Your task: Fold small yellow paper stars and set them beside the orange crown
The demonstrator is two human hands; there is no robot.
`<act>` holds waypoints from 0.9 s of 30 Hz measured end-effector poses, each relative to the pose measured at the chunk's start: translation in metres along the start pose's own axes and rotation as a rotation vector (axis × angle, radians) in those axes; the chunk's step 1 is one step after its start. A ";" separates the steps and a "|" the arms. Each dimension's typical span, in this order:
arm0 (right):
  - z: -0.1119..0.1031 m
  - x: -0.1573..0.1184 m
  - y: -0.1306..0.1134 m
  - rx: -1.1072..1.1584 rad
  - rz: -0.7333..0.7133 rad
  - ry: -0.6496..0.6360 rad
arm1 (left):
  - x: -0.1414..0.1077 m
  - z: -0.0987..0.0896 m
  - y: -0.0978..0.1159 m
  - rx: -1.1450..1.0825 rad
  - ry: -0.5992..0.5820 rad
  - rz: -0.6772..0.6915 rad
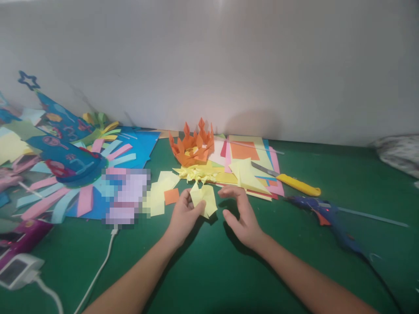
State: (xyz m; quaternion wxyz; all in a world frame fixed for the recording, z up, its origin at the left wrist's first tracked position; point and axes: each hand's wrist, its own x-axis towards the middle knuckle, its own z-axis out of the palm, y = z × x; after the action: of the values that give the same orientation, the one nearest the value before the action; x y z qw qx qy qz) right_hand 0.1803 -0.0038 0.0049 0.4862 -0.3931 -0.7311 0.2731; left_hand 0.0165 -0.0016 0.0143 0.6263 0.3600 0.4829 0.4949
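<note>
My left hand [185, 216] pinches a small folded pale yellow paper [207, 200], thumb on top, above the green table [209, 270]. Just right of that paper, my right hand [242, 218] is held with its fingers curved and thumb apart, touching nothing. Behind the hands lie crinkled yellow paper pieces [198, 173], and beyond them stands an orange paper crown [187, 150]. A small orange square [171, 196] and pale yellow sheets [157, 201] lie to the left of my left hand.
Right of centre are coloured sheets [245, 150], a yellow cutter [299, 185] and a blue glue gun [337, 222] with a black cord. Blue paper hats [73, 161], a blurred-out object [126, 196] with a white cable, and a white device [19, 271] are on the left.
</note>
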 end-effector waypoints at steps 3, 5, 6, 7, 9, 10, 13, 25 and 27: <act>0.003 0.000 0.001 0.130 0.097 -0.040 | 0.001 0.002 -0.003 0.044 -0.019 0.036; 0.005 0.001 0.001 0.147 0.155 -0.075 | 0.001 0.003 -0.005 0.061 -0.039 0.041; 0.007 0.001 0.001 0.142 0.179 -0.092 | 0.001 0.003 -0.005 0.066 -0.049 0.038; 0.008 0.001 0.000 0.136 0.197 -0.109 | 0.000 0.004 -0.005 0.070 -0.057 0.031; 0.009 0.001 0.000 0.124 0.216 -0.131 | -0.001 0.005 -0.005 0.085 -0.066 0.011; 0.009 0.001 0.000 0.125 0.221 -0.132 | -0.002 0.005 -0.004 0.094 -0.069 0.000; 0.010 0.001 0.000 0.163 0.256 -0.127 | -0.003 0.005 -0.003 0.125 -0.078 -0.015; 0.013 0.002 -0.001 0.294 0.321 -0.061 | -0.002 0.005 -0.007 0.111 -0.122 0.022; 0.013 0.002 0.000 0.309 0.337 -0.062 | -0.001 0.004 -0.006 0.095 -0.115 0.013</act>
State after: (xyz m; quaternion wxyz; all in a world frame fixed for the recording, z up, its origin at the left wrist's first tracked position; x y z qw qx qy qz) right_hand 0.1682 -0.0021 0.0009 0.4654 -0.4219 -0.6193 0.4709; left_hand 0.0223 -0.0039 0.0097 0.6320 0.4202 0.4666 0.4542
